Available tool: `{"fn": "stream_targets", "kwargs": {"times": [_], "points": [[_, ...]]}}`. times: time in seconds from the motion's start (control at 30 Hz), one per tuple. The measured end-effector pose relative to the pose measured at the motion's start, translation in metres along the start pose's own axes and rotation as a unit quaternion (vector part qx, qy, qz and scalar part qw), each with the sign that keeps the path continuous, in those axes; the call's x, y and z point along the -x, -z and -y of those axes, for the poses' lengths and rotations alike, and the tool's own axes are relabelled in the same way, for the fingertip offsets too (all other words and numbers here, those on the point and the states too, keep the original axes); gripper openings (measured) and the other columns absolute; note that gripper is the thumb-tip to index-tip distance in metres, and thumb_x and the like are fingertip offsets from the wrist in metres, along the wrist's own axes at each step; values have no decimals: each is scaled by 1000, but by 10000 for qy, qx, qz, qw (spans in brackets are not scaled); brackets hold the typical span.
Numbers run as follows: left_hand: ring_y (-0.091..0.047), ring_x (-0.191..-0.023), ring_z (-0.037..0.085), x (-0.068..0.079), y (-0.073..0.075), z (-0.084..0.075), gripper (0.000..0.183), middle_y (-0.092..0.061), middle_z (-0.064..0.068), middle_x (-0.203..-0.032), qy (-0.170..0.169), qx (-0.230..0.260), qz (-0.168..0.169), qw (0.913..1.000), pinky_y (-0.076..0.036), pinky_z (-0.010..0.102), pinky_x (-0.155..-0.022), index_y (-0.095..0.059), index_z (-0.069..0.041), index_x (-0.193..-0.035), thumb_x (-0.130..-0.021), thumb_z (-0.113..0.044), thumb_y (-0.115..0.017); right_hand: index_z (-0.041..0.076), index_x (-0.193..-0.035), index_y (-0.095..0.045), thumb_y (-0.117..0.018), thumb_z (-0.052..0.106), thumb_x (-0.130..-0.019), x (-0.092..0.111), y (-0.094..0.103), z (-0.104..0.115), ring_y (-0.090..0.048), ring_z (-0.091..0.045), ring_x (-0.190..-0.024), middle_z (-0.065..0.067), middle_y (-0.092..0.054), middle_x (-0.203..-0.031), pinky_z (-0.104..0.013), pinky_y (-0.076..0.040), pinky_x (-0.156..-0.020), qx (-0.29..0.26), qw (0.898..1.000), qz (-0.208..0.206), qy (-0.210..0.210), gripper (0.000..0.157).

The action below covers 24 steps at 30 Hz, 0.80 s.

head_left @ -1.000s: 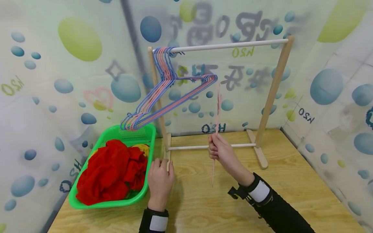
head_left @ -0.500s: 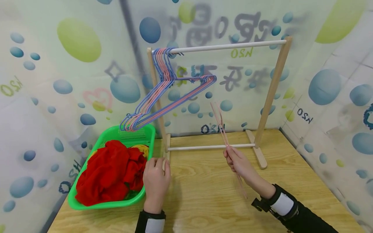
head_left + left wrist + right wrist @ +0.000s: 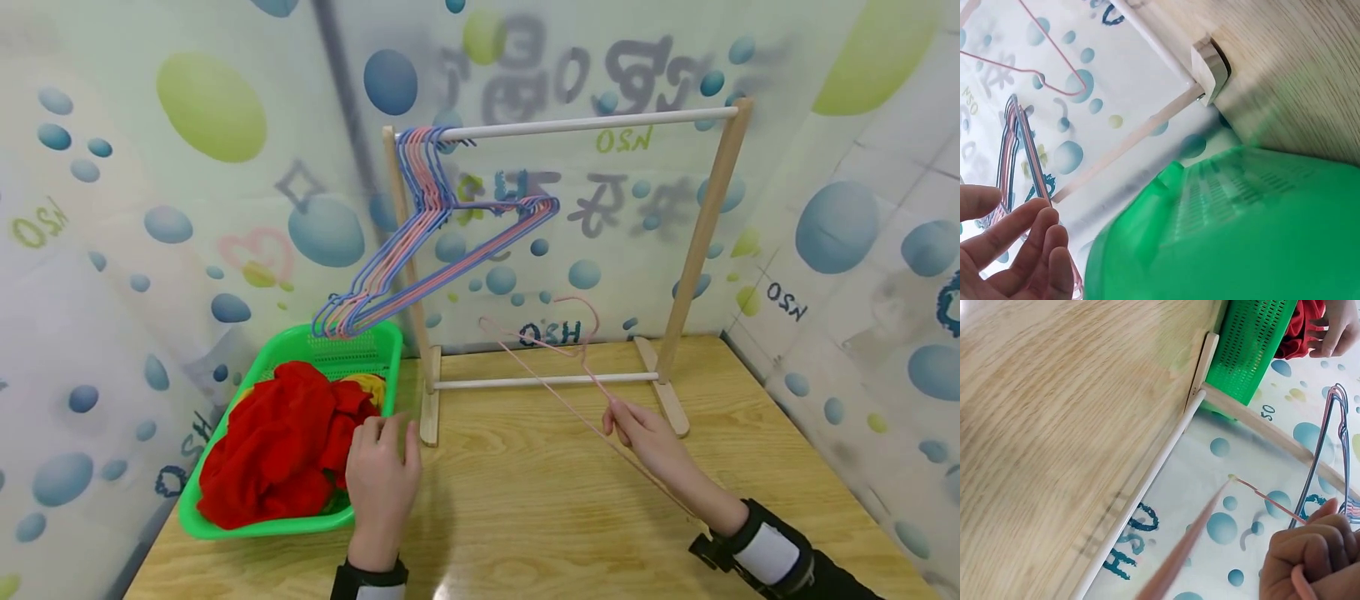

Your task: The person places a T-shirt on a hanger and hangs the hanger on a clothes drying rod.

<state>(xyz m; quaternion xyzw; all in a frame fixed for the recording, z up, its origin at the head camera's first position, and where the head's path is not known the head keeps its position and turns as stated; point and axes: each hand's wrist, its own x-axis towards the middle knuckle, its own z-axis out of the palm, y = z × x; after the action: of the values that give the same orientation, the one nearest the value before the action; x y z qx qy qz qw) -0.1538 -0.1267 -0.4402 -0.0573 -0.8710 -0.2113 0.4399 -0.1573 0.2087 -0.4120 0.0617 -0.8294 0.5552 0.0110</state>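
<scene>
A thin pink clothes hanger (image 3: 562, 400) is held by my right hand (image 3: 648, 437) over the right half of the table, its hook upward and one shoulder end pointing left. In the right wrist view, the fingers of that right hand (image 3: 1316, 556) are curled round the hanger's wire. My left hand (image 3: 381, 483) hovers at the right side of a green basket (image 3: 255, 528) heaped with red cloth (image 3: 277, 450). Loosely bent fingers with nothing between them show on the left hand (image 3: 1019, 256) in the left wrist view.
A wooden rack with a white top rod (image 3: 585, 125) stands at the back of the table (image 3: 517, 517). Several blue and pink hangers (image 3: 427, 192) hang bunched at its left end, above the basket. Yellow cloth (image 3: 367, 383) peeks out beside the red. A patterned backdrop closes off the sides.
My right hand has moved right and down, turning the hanger from edge-on to a view of its triangle. The left hand has drifted slightly left, toward the basket.
</scene>
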Motion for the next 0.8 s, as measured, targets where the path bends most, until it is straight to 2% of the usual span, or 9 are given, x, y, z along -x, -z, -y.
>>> {"fn": "stream_targets", "kwargs": {"times": [0.2,0.3,0.5,0.63,0.8], "points": [[-53,-70,26,4,9,4,15,-58,12,-81,-34,-4,-4,10000,-46,38,-55,-73,1,-89,-84,-14,-70,-4,-88,-59,-36,34,-105,6,7,-2,-25,-13,-51,0,-32,-61,-31,-27,-53,-80,10000,3,-60,48],[-53,-70,26,5,14,5,16,-59,12,-81,1,-30,-9,10000,-45,37,-55,-73,1,-89,-84,-14,-70,-6,-88,-59,-35,34,-105,9,11,-1,-24,-13,-49,0,-31,-60,-32,-27,-51,-121,9998,135,-58,50],[-51,-70,27,4,27,8,18,-59,12,-83,39,-9,-144,9999,-44,38,-55,-73,2,-90,-85,-14,-69,-2,-84,-60,-35,32,-106,16,19,5,-21,-12,-46,2,-28,-56,-30,-25,-44,-98,9994,306,-137,47],[-51,-72,27,0,40,9,17,-59,12,-83,126,57,-247,9996,-45,39,-55,-73,2,-91,-85,-13,-69,-1,-83,-60,-36,33,-105,20,22,7,-21,-11,-45,3,-28,-55,-29,-25,-42,-32,9990,407,-180,47],[-52,-74,28,-13,64,15,17,-60,11,-83,194,-4,-301,9994,-47,41,-55,-74,1,-92,-83,-14,-71,1,-79,-59,-37,29,-106,24,22,6,-22,-10,-45,2,-28,-54,-29,-26,-42,25,9987,501,-2,44]]}}
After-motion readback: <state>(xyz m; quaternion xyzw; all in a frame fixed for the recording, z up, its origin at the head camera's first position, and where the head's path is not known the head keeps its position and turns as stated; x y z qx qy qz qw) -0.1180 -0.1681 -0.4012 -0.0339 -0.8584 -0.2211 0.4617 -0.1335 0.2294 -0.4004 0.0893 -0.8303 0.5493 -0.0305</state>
